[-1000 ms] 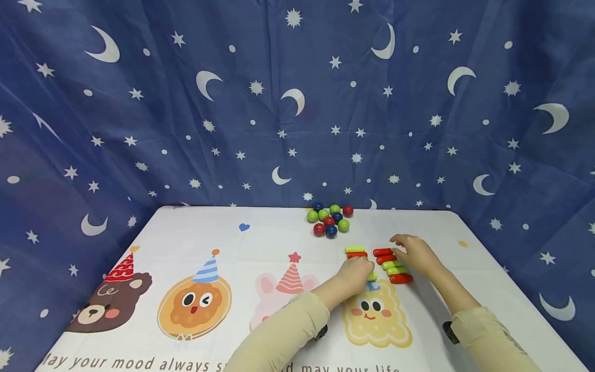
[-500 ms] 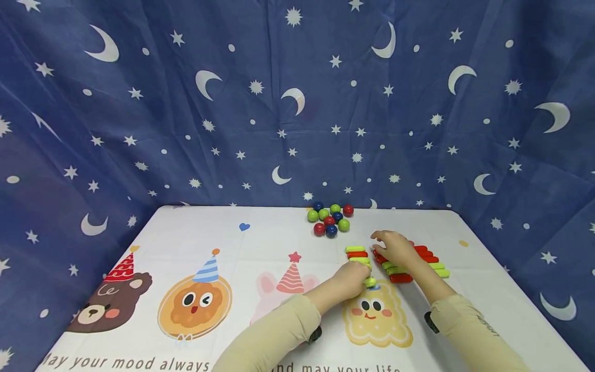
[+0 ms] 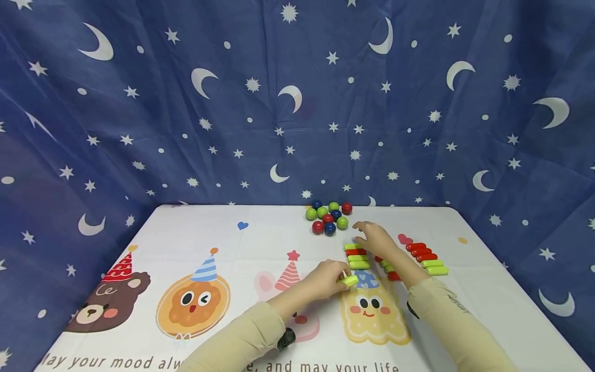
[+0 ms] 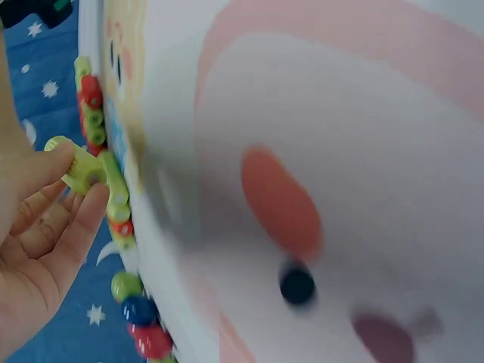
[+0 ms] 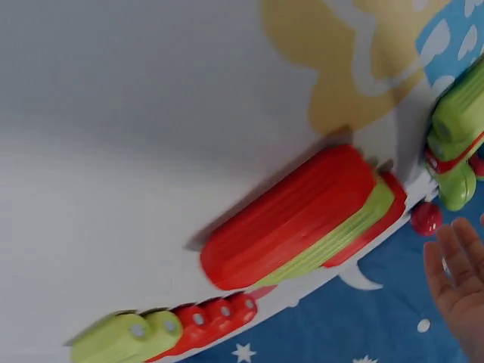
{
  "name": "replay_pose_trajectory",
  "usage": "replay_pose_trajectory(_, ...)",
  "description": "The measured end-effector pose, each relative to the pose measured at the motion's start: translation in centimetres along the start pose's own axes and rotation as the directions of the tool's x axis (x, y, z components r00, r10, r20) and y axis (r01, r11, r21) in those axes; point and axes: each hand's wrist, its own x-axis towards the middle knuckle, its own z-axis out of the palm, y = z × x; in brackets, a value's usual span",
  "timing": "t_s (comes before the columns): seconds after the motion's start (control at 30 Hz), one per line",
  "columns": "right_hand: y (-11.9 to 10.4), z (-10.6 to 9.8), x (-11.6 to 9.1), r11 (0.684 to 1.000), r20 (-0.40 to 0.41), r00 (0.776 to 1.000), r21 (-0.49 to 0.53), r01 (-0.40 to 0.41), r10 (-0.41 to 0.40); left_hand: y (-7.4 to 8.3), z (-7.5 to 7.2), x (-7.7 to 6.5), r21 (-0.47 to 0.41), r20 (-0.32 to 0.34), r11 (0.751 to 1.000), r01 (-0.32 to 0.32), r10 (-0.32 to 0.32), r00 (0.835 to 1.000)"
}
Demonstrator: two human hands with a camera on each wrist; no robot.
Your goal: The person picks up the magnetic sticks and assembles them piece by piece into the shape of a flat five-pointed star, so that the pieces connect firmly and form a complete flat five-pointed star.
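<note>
A short yellow-green plastic rod (image 3: 349, 280) is pinched between the thumb and fingers of my left hand (image 3: 327, 279). In the left wrist view, that rod (image 4: 82, 172) shows a round recess in its end. Just beyond it lies the left row of red and yellow-green rods (image 3: 359, 259). Over the far end of this row hovers my right hand (image 3: 377, 241), fingers loosely bent and holding nothing. In the right wrist view, the hand (image 5: 461, 299) shows extended fingers. My right arm partly covers the middle row of rods (image 3: 393, 276) in the head view.
A third row of red and yellow-green rods (image 3: 426, 257) lies to the right. Several red, blue and green balls (image 3: 328, 219) cluster near the table's back edge. A printed white cloth (image 3: 186, 248) covers the table, and a blue star-patterned curtain (image 3: 232, 103) hangs behind.
My left hand has drawn away from the left row, leftward and nearer me, with the rod in its fingers. My right hand has moved left, from the middle row to the left row's far end.
</note>
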Motion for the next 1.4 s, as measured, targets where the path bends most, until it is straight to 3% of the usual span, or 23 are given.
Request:
replay_pose_trajectory(0.33,-0.7,0.8,2.6,0.991,0.019,0.993,0.074,-0.114,0.113,-3.5,-3.7,-4.4,-0.23,-0.112,0.97,0.083,-0.111,0.987)
replay_pose_trajectory(0.5,-0.7,0.8,4.0,0.988,0.071,0.99,0.082,-0.129,0.124,-4.5,-4.6,-6.5,-0.28,-0.19,0.957,0.07,-0.127,0.974)
replay_pose_trajectory(0.73,-1.0,1.3,5.8,0.984,0.17,0.975,0.08,-0.161,0.146,-5.5,-4.9,-9.0,-0.328,-0.243,0.94,0.093,-0.179,0.953)
replay_pose_trajectory(0.9,-0.8,2.1,6.2,0.989,0.209,0.97,0.059,-0.136,0.121,-6.1,-4.9,-10.1,-0.355,-0.252,0.926,0.124,-0.223,0.942)
replay_pose_trajectory(1.23,-0.9,2.5,6.0,0.985,0.113,0.986,0.101,-0.138,0.127,-6.8,-4.6,-11.3,-0.396,-0.261,0.906,0.149,-0.267,0.928)
replay_pose_trajectory(1.4,-0.9,2.7,5.7,0.98,0.092,0.986,0.126,-0.152,0.141,-7.1,-4.3,-11.6,-0.407,-0.247,0.899,0.159,-0.276,0.929)
